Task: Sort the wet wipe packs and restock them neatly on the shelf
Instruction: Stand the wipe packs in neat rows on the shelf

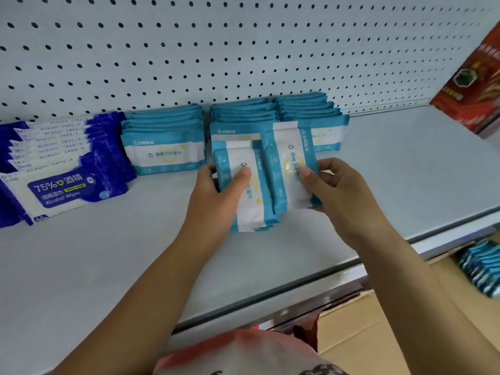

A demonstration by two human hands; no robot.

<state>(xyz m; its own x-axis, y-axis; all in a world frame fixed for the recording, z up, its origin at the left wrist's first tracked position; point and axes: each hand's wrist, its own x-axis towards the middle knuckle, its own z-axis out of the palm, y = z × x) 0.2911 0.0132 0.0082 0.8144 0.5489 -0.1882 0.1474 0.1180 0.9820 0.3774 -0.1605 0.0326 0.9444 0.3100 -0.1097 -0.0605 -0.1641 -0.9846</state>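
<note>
My left hand [216,190] grips a small stack of teal-and-white wet wipe packs [250,201], thumb on the top pack, held on end over the grey shelf [108,266]. My right hand [338,185] holds another teal pack [286,169] upright beside it, thumb pressed on its front. Behind them, three rows of the same teal packs lean against the pegboard: one at the left [165,139], one in the middle [243,115] and one at the right [311,109]. At the far left stands a row of dark blue alcohol wipe packs [62,169].
A red box [470,85] stands at the shelf's right end. More teal packs [481,266] lie below the shelf at the right, beside a cardboard box [359,328]. The pegboard back wall [216,50] rises behind the rows.
</note>
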